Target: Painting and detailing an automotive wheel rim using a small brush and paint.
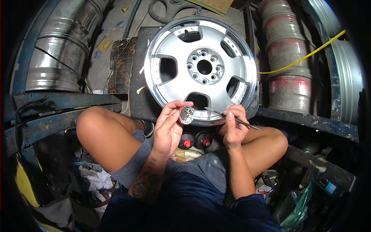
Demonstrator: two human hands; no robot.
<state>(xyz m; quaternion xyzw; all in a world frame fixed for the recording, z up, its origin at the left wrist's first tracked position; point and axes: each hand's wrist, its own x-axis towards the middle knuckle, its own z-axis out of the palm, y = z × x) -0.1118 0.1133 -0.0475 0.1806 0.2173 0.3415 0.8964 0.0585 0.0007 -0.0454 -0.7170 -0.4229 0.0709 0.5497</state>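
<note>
A large silver car wheel rim (181,82) with a polished lip lies face up in front of me. Over its near edge, my left hand (167,129) pinches a small red cap (186,115), its inside smeared with what looks like silver paint. My right hand (235,131) grips a thin paintbrush (248,124) like a pen, its tip pointing left toward the cap. Brush tip and cap are a short distance apart. Whether the brush touches the rim below cannot be told.
Two dark bottles with red caps (187,144) stand between my legs. Stacked metal wheels (58,50) line the left, and red-marked ones (289,73) the right. A yellow hose (305,58) crosses at right. Blue metal frames (309,123) flank my knees.
</note>
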